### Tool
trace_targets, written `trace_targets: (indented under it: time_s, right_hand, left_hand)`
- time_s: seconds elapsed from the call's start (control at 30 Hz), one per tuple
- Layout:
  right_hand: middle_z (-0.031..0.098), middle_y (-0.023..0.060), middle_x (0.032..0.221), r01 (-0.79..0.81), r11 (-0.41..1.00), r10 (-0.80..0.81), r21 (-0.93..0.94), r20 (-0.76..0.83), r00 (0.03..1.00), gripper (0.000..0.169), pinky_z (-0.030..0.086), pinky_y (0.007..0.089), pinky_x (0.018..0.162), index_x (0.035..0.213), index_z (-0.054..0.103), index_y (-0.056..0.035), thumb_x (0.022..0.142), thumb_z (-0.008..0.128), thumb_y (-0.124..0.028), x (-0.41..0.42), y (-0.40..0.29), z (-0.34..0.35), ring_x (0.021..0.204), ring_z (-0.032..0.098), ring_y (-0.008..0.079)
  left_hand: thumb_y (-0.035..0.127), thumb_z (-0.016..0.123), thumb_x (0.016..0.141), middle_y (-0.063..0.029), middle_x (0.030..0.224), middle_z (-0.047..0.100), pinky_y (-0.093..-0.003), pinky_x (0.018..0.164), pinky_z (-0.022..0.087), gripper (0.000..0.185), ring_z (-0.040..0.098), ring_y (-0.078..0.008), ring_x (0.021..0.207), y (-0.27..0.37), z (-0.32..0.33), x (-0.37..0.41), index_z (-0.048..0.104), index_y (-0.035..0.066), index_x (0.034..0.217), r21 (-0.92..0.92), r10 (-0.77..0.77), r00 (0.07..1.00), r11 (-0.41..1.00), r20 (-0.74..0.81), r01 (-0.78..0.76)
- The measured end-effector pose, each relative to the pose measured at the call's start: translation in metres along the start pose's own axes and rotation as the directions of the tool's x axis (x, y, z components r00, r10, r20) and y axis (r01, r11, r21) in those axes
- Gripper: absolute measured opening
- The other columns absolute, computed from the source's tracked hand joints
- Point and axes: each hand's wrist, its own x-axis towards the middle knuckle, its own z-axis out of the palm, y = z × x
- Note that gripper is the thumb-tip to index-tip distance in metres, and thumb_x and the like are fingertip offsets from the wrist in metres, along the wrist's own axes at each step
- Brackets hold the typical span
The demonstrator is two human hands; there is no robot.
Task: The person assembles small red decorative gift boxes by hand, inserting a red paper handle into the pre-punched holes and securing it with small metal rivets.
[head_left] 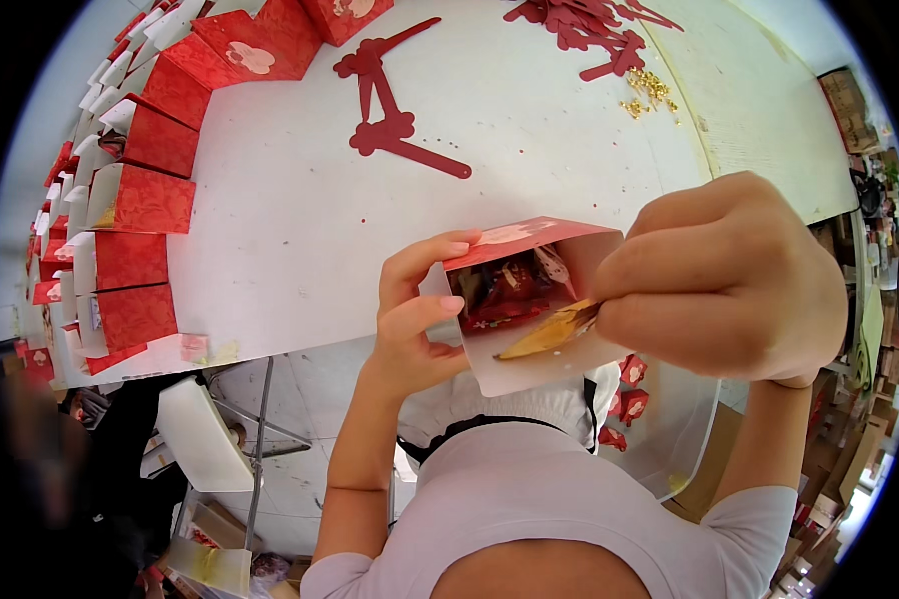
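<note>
My left hand [416, 314] grips the left side of a red and white paper box [543, 228], with a finger on its red top edge. The box's open end faces me, and inside lie red-wrapped packets [509, 288] and a pale pink one. My right hand [719, 284] pinches a small yellow-gold packet [547, 333] at the box's opening, above its white flap. The fingertips of the right hand are partly hidden behind its knuckles.
Rows of red boxes [146, 198] line the left of the white table [285, 224]. Dark red paper strips [412, 150] lie ahead; more strips [592, 30] and gold fasteners [648, 90] are far right. A clear plastic bin [667, 457] with red packets is beside my lap.
</note>
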Motion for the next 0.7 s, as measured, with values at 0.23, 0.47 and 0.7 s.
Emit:
trace_targets:
  time_s: [0.23,0.47,0.7]
  right_hand:
    - [0.054,0.0057,0.062,-0.07,0.996,0.084,-0.047,0.561,0.823,0.011,0.044,0.0282,0.044,0.061,0.05,-0.0028,0.06,0.06,-0.006,0.012,-0.01,0.026,0.052,0.055,0.0203]
    - [0.048,0.0062,0.048,-0.041,0.997,0.067,-0.058,0.565,0.823,0.009,0.039,0.0308,0.042,0.054,0.054,-0.0032,0.054,0.063,-0.004,0.022,-0.001,0.046,0.045,0.05,0.0195]
    - [0.058,0.0171,0.095,-0.215,0.868,0.146,0.447,0.183,0.972,0.018,0.047,0.032,0.067,0.067,0.052,-0.0034,0.064,0.069,-0.009,-0.011,0.02,0.007,0.082,0.06,0.0265]
  left_hand:
    - [0.004,0.081,0.057,-0.016,0.121,0.039,-0.0434,0.089,0.046,0.068,0.048,-0.0364,0.111,0.002,-0.003,0.001,0.042,0.018,0.111,-0.009,-0.052,0.999,0.999,-0.003,0.052]
    - [0.002,0.08,0.058,-0.019,0.125,0.039,-0.0434,0.089,0.045,0.067,0.048,-0.0364,0.112,0.001,-0.002,0.001,0.042,0.016,0.112,-0.01,-0.064,0.998,0.998,0.023,0.064]
    - [0.008,0.081,0.062,-0.0259,0.126,0.037,-0.039,0.082,0.051,0.075,0.051,-0.0335,0.106,-0.004,0.006,-0.004,0.026,0.016,0.113,-0.128,-0.075,0.992,0.99,-0.098,0.062]
